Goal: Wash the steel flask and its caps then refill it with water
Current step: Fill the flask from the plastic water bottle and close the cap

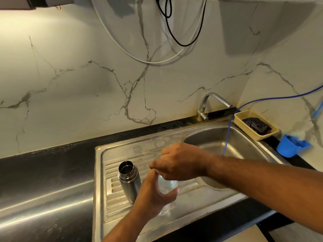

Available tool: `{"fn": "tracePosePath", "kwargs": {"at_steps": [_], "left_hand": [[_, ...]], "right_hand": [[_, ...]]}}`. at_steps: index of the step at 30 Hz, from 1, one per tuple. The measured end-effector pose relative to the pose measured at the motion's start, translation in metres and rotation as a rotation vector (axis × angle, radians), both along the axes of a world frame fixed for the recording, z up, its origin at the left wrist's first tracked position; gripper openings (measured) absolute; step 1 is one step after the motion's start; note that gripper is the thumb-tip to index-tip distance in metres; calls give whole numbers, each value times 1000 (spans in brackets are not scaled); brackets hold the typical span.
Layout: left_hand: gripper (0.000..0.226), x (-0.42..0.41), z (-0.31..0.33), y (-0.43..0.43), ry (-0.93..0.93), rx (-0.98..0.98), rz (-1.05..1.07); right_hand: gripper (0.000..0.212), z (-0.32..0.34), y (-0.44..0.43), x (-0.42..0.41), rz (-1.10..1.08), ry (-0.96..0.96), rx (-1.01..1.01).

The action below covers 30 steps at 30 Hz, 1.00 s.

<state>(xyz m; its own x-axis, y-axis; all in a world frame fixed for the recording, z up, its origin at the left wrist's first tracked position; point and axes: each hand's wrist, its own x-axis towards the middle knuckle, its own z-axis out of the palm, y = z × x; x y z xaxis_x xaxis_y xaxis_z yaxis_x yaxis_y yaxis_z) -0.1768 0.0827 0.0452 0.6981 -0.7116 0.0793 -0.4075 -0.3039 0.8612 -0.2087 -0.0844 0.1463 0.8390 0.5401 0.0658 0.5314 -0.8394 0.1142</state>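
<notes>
The steel flask [129, 180] stands upright on the ribbed drainboard [113, 194] with its mouth uncovered. Just right of it stands a clear plastic water bottle [167, 187]. My left hand [153, 194] wraps around the bottle's body. My right hand [176, 163] sits on top of the bottle with its fingers curled over the neck and cap, which are hidden under it. No flask caps are in view.
The sink basin [227, 142] lies to the right, with the tap [209, 103] behind it and a thin blue hose [227, 137] hanging into it. A yellow basket [255, 124] with a dark cloth and a blue mug [288, 147] stand at the far right. A steel counter [43, 198] extends left.
</notes>
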Motion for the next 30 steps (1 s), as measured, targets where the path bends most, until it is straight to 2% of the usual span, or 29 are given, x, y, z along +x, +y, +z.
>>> {"fn": "tracePosePath", "kwargs": {"at_steps": [2,4,8,11,15,18,20,23,30], "left_hand": [[61,-1,2,1,-6,37,-13],[61,-3,4,0,-6,55,-3],[70,-12,4,-5,73,21,40],[70,-15,5,-5,86,20,48],[67,-15,6,5,49,38,7],[62,-13,3,18,12,8,20],[66,-11,6,29,22,12,28],[76,-7,13,53,37,33,34],[84,11,30,123,237,99,123]], "right_hand": [[35,1,-4,3,74,-18,-40],[36,-2,-1,3,59,-32,-35],[31,-13,8,-7,-141,-83,65],[31,-17,12,-14,-227,-85,115],[37,-11,11,-14,-206,-33,189],[52,-7,17,-14,-217,-1,242],[55,-4,21,-10,-242,14,300],[48,2,27,-1,-325,2,409],[37,3,45,11,-499,-41,788]]}}
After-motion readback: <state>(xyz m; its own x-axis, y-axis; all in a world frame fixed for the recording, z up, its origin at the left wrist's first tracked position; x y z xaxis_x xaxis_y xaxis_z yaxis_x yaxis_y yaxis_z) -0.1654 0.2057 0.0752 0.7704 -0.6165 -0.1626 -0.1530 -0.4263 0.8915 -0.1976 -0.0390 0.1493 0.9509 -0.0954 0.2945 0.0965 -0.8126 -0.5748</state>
